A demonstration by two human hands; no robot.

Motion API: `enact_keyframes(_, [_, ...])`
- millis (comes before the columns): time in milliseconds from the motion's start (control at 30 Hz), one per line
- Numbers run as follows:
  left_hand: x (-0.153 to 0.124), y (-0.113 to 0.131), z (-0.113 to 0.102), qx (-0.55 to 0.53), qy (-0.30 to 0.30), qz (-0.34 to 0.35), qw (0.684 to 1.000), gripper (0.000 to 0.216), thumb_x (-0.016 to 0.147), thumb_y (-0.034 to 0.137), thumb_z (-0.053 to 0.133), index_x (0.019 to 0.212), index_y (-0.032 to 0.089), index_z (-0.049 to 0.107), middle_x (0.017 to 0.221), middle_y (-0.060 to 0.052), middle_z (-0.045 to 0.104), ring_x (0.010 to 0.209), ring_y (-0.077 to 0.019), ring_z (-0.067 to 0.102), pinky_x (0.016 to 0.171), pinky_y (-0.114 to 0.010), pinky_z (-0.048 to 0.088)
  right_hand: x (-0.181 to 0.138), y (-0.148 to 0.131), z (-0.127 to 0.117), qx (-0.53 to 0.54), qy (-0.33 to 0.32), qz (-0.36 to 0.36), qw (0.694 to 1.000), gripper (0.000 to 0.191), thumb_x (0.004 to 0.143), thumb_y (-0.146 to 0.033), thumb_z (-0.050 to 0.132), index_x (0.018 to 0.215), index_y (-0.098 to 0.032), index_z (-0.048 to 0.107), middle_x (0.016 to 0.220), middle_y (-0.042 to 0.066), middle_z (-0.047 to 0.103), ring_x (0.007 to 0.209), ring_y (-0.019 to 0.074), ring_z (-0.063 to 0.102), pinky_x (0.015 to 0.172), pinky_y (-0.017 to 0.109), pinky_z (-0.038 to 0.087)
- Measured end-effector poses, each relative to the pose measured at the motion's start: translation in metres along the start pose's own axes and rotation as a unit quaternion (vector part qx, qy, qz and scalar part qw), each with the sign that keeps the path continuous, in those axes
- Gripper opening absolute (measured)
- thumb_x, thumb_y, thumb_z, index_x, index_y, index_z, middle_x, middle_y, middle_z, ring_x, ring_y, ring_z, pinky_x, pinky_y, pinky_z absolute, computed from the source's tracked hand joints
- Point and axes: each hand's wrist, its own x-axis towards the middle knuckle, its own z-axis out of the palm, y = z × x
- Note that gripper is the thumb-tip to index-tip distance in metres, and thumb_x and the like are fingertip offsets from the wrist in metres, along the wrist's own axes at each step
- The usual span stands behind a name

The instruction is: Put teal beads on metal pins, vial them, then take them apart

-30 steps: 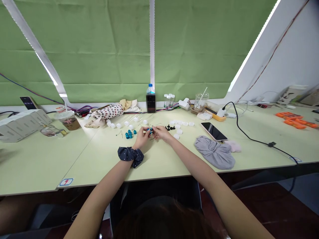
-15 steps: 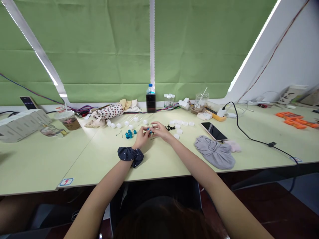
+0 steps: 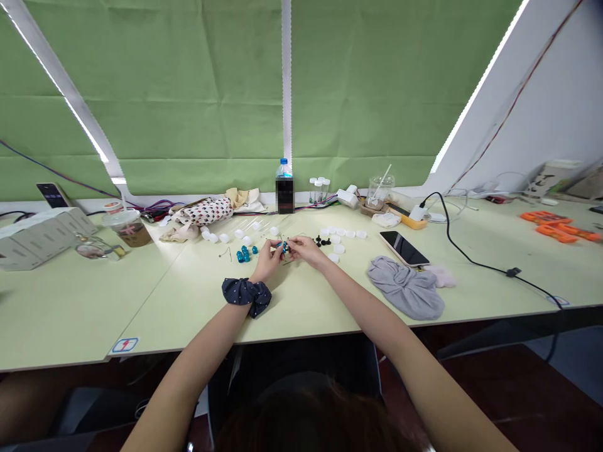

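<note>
My left hand point(image 3: 267, 260), with a dark dotted scrunchie point(image 3: 247, 295) on its wrist, pinches a small shiny blue piece point(image 3: 283, 247) just above the table. My right hand point(image 3: 306, 250) meets it from the other side, fingertips closed at the same piece; whether they hold a separate dark part there is too small to tell. Several matching blue rounded pieces point(image 3: 244, 254) lie left of my left hand. Small black parts point(image 3: 323, 242) sit just beyond my right hand, beside several white round caps point(image 3: 338, 248). More white caps point(image 3: 239, 233) and thin clear tubes point(image 3: 259, 225) lie behind my hands.
A bottle with a blue cap point(image 3: 284, 188) stands at the back by capped vials point(image 3: 319, 189). To the right are a phone point(image 3: 404, 248), a grey cloth point(image 3: 406, 287) and a black cable point(image 3: 471, 257). Drink cups point(image 3: 132, 229), glasses point(image 3: 97, 248) and white boxes point(image 3: 42, 235) stand left.
My right hand's raised fingers have come down and closed in at the blue piece. My left hand stays nearly where it was.
</note>
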Motion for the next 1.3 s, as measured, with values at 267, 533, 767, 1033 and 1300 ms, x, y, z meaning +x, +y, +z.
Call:
enact_keyframes(267, [-0.0004, 0.0004, 0.0000, 0.000, -0.003, -0.003, 1.000, 0.024, 0.082, 0.036, 0.058, 0.092, 0.016, 0.049, 0.076, 0.000, 0.056, 0.053, -0.0062, 0.052, 0.051, -0.021, 0.043, -0.0009, -0.0018, 0.0025, -0.008, 0.014, 0.042, 0.999, 0.026, 0.079, -0.041, 0.060, 0.085, -0.016, 0.056, 0.069, 0.001, 0.058, 0.052, 0.0099, 0.056, 0.045, 0.022, 0.049])
enact_keyframes(533, [0.0009, -0.0021, -0.0007, 0.016, 0.005, 0.006, 1.000, 0.024, 0.081, 0.036, 0.059, 0.091, 0.016, 0.049, 0.075, 0.000, 0.055, 0.053, -0.0068, 0.053, 0.049, -0.021, 0.042, 0.0008, -0.0002, 0.0014, -0.014, 0.045, 0.054, 0.997, 0.035, 0.077, -0.049, 0.061, 0.091, -0.017, 0.057, 0.068, 0.001, 0.057, 0.049, 0.0092, 0.055, 0.041, 0.020, 0.046])
enact_keyframes(767, [0.0014, -0.0035, -0.0011, 0.011, 0.009, 0.002, 1.000, 0.022, 0.083, 0.035, 0.056, 0.093, 0.016, 0.049, 0.078, -0.001, 0.056, 0.053, -0.0064, 0.053, 0.050, -0.020, 0.043, -0.0002, 0.0007, -0.0003, 0.027, -0.002, -0.010, 1.000, 0.031, 0.069, -0.028, 0.073, 0.093, -0.018, 0.057, 0.078, 0.000, 0.059, 0.060, 0.0099, 0.060, 0.056, 0.024, 0.053])
enact_keyframes(1033, [0.0003, -0.0028, -0.0007, 0.024, 0.008, 0.004, 1.000, 0.023, 0.082, 0.035, 0.058, 0.093, 0.016, 0.050, 0.080, -0.001, 0.057, 0.054, -0.0070, 0.053, 0.050, -0.021, 0.043, 0.0006, 0.0026, -0.0003, -0.017, 0.008, 0.018, 1.000, 0.023, 0.076, -0.034, 0.066, 0.086, -0.015, 0.057, 0.067, 0.000, 0.057, 0.050, 0.0075, 0.054, 0.043, 0.018, 0.047])
enact_keyframes(1300, [0.0004, -0.0022, 0.0002, 0.016, 0.006, 0.003, 1.000, 0.024, 0.081, 0.036, 0.059, 0.092, 0.017, 0.049, 0.078, 0.000, 0.056, 0.054, -0.0070, 0.053, 0.051, -0.021, 0.044, -0.0013, 0.0008, 0.0038, 0.018, 0.011, 0.068, 0.997, 0.031, 0.082, -0.045, 0.057, 0.085, -0.014, 0.056, 0.066, 0.001, 0.058, 0.048, 0.0077, 0.054, 0.045, 0.020, 0.048])
